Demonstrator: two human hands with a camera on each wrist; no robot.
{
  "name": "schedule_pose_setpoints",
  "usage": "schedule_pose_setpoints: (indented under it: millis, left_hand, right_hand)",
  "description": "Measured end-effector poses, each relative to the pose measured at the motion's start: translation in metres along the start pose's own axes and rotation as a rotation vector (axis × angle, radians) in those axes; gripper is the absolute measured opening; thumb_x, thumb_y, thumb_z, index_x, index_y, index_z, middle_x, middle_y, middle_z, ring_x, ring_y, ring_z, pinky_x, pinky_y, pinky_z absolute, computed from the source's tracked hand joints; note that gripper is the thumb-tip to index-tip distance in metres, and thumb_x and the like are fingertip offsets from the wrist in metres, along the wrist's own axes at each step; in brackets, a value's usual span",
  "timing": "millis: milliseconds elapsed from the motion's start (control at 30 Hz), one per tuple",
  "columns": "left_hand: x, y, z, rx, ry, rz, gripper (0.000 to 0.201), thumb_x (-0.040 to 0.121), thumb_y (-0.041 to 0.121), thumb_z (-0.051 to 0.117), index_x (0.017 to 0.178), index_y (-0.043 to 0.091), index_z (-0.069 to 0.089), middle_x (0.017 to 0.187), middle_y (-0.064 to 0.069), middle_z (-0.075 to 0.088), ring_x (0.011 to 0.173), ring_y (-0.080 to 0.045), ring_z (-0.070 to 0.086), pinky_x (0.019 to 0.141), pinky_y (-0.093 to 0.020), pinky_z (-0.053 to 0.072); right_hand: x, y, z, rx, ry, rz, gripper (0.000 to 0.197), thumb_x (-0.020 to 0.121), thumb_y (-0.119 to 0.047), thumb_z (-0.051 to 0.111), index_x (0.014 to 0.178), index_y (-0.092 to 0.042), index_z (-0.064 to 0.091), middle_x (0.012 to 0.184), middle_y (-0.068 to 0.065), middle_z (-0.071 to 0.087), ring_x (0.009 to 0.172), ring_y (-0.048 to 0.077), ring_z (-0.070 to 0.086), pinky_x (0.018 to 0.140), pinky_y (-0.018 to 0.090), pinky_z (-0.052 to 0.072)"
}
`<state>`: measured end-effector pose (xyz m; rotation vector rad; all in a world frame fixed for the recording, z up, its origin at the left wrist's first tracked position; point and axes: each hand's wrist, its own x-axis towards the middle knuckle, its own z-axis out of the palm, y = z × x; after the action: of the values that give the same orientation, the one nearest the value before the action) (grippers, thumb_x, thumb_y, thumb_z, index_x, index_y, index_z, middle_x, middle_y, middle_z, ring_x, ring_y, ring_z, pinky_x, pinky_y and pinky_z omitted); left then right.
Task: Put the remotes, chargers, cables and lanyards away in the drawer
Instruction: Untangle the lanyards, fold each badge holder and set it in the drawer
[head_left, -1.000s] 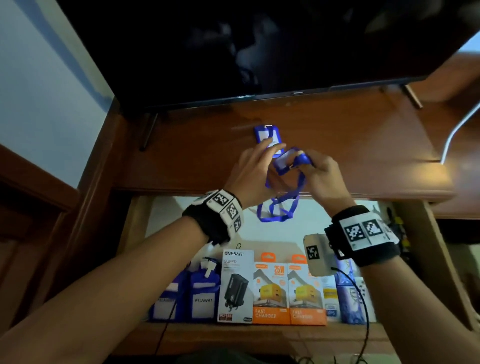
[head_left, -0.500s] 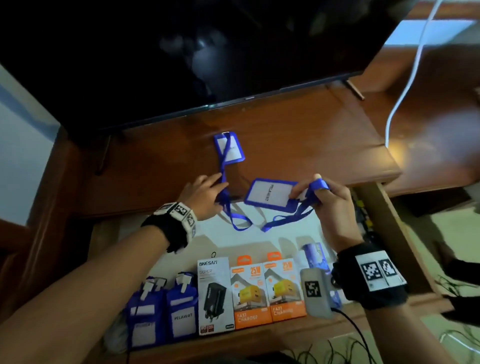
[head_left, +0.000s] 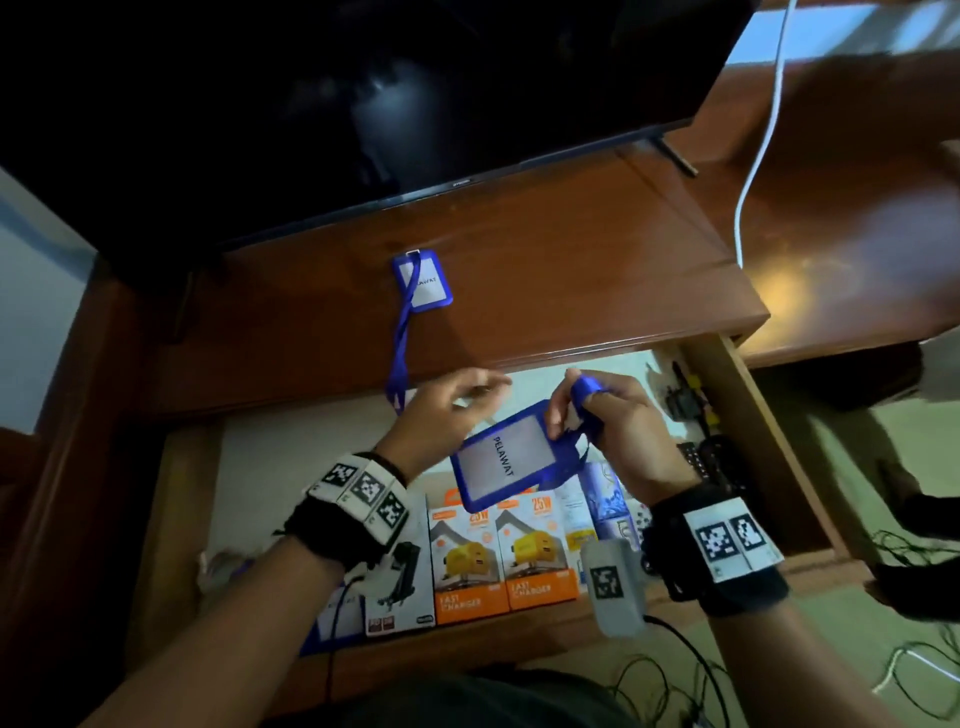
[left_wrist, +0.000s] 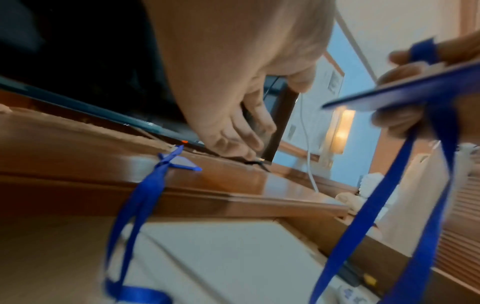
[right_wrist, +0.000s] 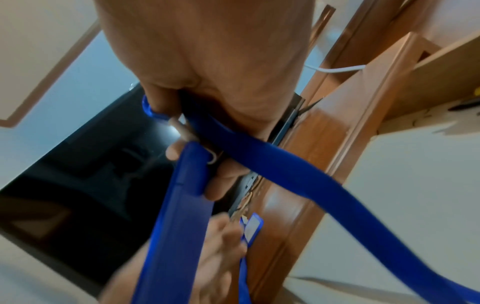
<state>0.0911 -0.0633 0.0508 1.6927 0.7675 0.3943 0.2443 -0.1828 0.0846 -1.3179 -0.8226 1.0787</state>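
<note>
My right hand (head_left: 571, 410) pinches the top of a blue badge holder (head_left: 506, 457) marked PELAWAT, with its blue strap (right_wrist: 285, 170) looped over the index finger. The badge hangs tilted over the open drawer (head_left: 769, 441). From the left wrist the same badge (left_wrist: 389, 94) shows edge-on with its strap (left_wrist: 389, 205) hanging down. To its left my left hand (head_left: 457, 395) hovers with loose fingers (left_wrist: 233, 131) and holds nothing. A second blue lanyard (head_left: 423, 283) lies on the cabinet top; its strap (left_wrist: 155, 179) drapes over the front edge into the drawer.
Orange charger boxes (head_left: 504, 556), a black-and-white charger box (head_left: 400, 587) and blue lanyards stand along the drawer's front. Dark remotes (head_left: 711, 457) lie at its right end. A TV (head_left: 363, 104) stands behind. A white cable (head_left: 758, 156) crosses the cabinet top; cables (head_left: 675, 686) lie on the floor.
My left hand has let go of the second lanyard's strap and lifted off it. My right hand has brought the badge down and nearer, over the drawer.
</note>
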Motion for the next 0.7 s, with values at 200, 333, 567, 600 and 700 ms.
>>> schedule_pose_setpoints:
  millis: [200, 333, 567, 600, 700]
  left_hand:
    - [-0.031, 0.014, 0.011, 0.035, -0.185, -0.119, 0.044, 0.068, 0.042, 0.077, 0.108, 0.03, 0.065, 0.099, -0.008, 0.072, 0.095, -0.025, 0.068, 0.09, -0.048, 0.051]
    - [-0.054, 0.014, 0.002, -0.059, -0.032, -0.175, 0.018, 0.084, 0.008, 0.069, 0.096, 0.02, 0.066, 0.099, -0.008, 0.071, 0.09, -0.022, 0.068, 0.083, -0.043, 0.054]
    - [-0.076, 0.012, -0.022, -0.501, 0.411, -0.207, 0.016, 0.088, -0.003, 0.055, 0.09, 0.012, 0.06, 0.083, -0.005, 0.067, 0.064, -0.013, 0.064, 0.057, -0.024, 0.054]
    - [-0.078, 0.011, -0.024, -0.511, 0.441, -0.205, 0.015, 0.088, -0.002, 0.056, 0.09, 0.013, 0.06, 0.083, -0.005, 0.067, 0.065, -0.014, 0.064, 0.058, -0.025, 0.054]
    - [-0.084, 0.006, -0.031, -0.551, 0.562, -0.217, 0.011, 0.089, 0.007, 0.059, 0.091, 0.017, 0.06, 0.084, -0.004, 0.068, 0.067, -0.018, 0.063, 0.059, -0.029, 0.055]
  right_hand:
    - [-0.003, 0.014, 0.007, 0.085, -0.065, 0.037, 0.024, 0.081, -0.009, 0.044, 0.068, 0.006, 0.056, 0.07, 0.018, 0.057, 0.062, 0.025, 0.05, 0.056, 0.024, 0.042]
    - [-0.001, 0.027, 0.022, 0.036, 0.015, 0.15, 0.022, 0.086, -0.011, 0.046, 0.071, 0.001, 0.055, 0.066, 0.027, 0.049, 0.052, 0.028, 0.04, 0.045, 0.028, 0.033]
    - [-0.007, 0.044, 0.065, 0.027, -0.102, 0.261, 0.021, 0.097, -0.007, 0.046, 0.079, -0.013, 0.056, 0.05, -0.006, 0.031, 0.042, 0.007, 0.023, 0.04, 0.02, 0.017]
    - [-0.009, 0.043, 0.072, 0.05, -0.127, 0.266, 0.021, 0.097, -0.009, 0.046, 0.08, -0.014, 0.056, 0.052, -0.004, 0.031, 0.042, 0.007, 0.023, 0.04, 0.02, 0.017]
    - [-0.014, 0.039, 0.092, 0.097, -0.199, 0.248, 0.021, 0.098, -0.026, 0.048, 0.08, -0.019, 0.056, 0.06, 0.01, 0.025, 0.044, 0.009, 0.021, 0.042, 0.022, 0.014]
